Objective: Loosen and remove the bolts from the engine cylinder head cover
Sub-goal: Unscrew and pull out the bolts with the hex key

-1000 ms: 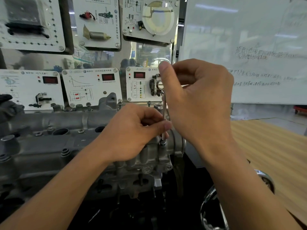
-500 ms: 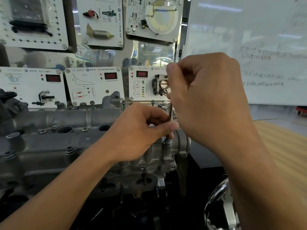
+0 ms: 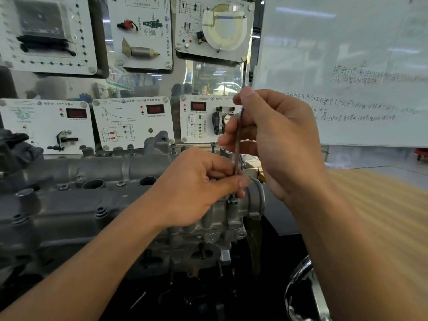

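Note:
A grey cast cylinder head cover (image 3: 69, 205) stretches across the left and centre. At its right end a thin metal key (image 3: 237, 144) stands upright, its tip seated in a bolt (image 3: 234, 200). My left hand (image 3: 196, 188) pinches the lower part of the key just above the bolt. My right hand (image 3: 275, 140) grips the key's upper end, fingers curled round it. More bolts (image 3: 101, 212) sit along the cover's near edge, and others (image 3: 173, 148) stand raised along its far edge.
White training panels (image 3: 132, 121) with sensors hang behind the engine. A whiteboard (image 3: 347, 66) with writing fills the upper right. A wooden tabletop (image 3: 382, 216) lies to the right. A shiny chrome curved part (image 3: 298, 283) sits low at the right.
My right hand's fingers have shifted round the top of the key, while my left hand keeps its pinch low on the shaft. The view has drifted slightly.

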Available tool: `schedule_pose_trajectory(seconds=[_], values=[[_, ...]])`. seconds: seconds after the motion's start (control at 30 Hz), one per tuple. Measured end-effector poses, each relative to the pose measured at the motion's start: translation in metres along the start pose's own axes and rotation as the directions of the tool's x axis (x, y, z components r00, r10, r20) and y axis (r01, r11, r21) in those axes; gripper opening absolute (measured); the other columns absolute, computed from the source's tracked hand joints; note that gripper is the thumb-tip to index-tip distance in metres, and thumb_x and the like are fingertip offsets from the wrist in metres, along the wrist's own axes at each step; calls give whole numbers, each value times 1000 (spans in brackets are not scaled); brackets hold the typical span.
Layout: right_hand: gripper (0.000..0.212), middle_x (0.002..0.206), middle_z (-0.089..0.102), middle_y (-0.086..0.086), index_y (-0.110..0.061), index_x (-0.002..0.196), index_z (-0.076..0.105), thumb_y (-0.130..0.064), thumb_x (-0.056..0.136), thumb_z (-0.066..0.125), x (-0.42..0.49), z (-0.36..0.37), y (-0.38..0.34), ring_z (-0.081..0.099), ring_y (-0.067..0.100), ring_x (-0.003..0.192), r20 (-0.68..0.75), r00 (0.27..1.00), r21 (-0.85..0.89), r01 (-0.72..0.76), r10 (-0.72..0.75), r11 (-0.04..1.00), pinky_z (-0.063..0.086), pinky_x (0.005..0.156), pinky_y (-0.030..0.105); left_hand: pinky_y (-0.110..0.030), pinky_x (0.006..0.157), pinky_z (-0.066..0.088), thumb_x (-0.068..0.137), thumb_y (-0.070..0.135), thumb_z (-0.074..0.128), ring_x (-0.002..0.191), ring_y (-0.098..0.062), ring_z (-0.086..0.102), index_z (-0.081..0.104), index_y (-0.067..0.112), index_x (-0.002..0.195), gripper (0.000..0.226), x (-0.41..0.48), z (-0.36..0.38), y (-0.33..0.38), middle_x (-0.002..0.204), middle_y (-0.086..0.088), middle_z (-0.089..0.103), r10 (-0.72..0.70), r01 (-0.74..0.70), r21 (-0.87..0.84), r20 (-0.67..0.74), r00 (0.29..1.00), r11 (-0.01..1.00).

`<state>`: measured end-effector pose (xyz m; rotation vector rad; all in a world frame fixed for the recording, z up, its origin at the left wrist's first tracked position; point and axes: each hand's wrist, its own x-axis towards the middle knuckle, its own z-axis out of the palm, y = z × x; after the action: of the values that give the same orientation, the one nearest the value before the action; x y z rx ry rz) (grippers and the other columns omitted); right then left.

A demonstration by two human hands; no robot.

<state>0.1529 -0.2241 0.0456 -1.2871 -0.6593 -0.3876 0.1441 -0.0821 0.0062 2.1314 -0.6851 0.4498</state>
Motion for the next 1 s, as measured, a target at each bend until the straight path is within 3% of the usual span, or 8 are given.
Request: schedule_pose_trajectory(seconds=[0.1, 0.23, 0.5, 0.6, 0.7, 0.77, 0.83, 1.0], values=[[28, 49, 45, -5, -14, 76, 52, -24, 102, 55, -2, 8, 2, 45, 15, 42, -23, 999, 20, -27, 28, 999, 43, 47, 31, -40, 86, 53, 88, 33, 69, 83, -20, 73, 80, 16, 88, 20, 1, 0, -1, 84, 3, 78, 17, -17, 8, 7, 1000, 1000], [37, 50, 33, -7, -20, 69, 39, -29, 101, 55, -2, 16, 10, 27, 12, 44, -38, 999, 18, -21, 22, 1000, 28, 45, 24, -32, 81, 56, 87, 33, 68, 79, -14, 74, 80, 18, 93, 20, 0, 0, 1, 85, 7, 78, 36, -36, 4, 23, 999, 999], [49, 45, 12, -8, -26, 57, 26, -41, 93, 55, 22, -14, -3, 8, 8, 37, 371, 900, 258, -338, 231, 905, 12, 38, 14, -17, 89, 52, 95, 15, 64, 91, -2, 72, 76, 16, 102, 14, -2, -4, 1, 89, 11, 78, 71, -70, -13, 24, 997, 997], [40, 47, 23, -6, -20, 67, 38, -37, 100, 53, 22, -10, 2, 18, 10, 39, 317, 927, 148, -255, 198, 956, 19, 38, 17, -13, 90, 50, 94, 15, 65, 90, 0, 72, 77, 15, 98, 13, -2, -4, 0, 88, 12, 78, 72, -72, 2, 13, 997, 997], [27, 52, 50, -1, -13, 83, 63, -35, 99, 59, 20, -4, 6, 43, 14, 44, 120, 990, -96, -64, 75, 993, 37, 43, 25, -14, 88, 51, 93, 14, 66, 89, 1, 72, 77, 18, 96, 11, -1, -4, -2, 86, 13, 78, 54, -54, -19, 2, 999, 998], [28, 58, 64, 0, -17, 76, 71, -35, 97, 63, 20, -8, 2, 55, 15, 47, 60, 998, -162, 36, -26, 986, 45, 46, 27, -16, 87, 53, 93, 13, 66, 88, 1, 72, 76, 19, 96, 11, -2, -4, -2, 85, 14, 77, 44, -44, -32, -6, 999, 999], [26, 70, 74, 5, -17, 73, 75, -29, 95, 67, 20, -19, -4, 67, 19, 55, 102, 993, -169, 78, -62, 983, 51, 51, 27, -17, 88, 53, 93, 14, 66, 87, 1, 72, 75, 20, 95, 11, -2, -4, -1, 84, 15, 77, 49, -49, -10, -7, 999, 999], [10, 85, 78, 5, -11, 100, 72, -11, 90, 71, 18, -33, -6, 75, 20, 71, 276, 959, -212, 116, -55, 970, 55, 58, 26, -25, 87, 54, 94, 15, 66, 86, 1, 72, 74, 21, 92, 10, -2, -5, 2, 83, 16, 77, 41, -41, 14, 7, 999, 999]])
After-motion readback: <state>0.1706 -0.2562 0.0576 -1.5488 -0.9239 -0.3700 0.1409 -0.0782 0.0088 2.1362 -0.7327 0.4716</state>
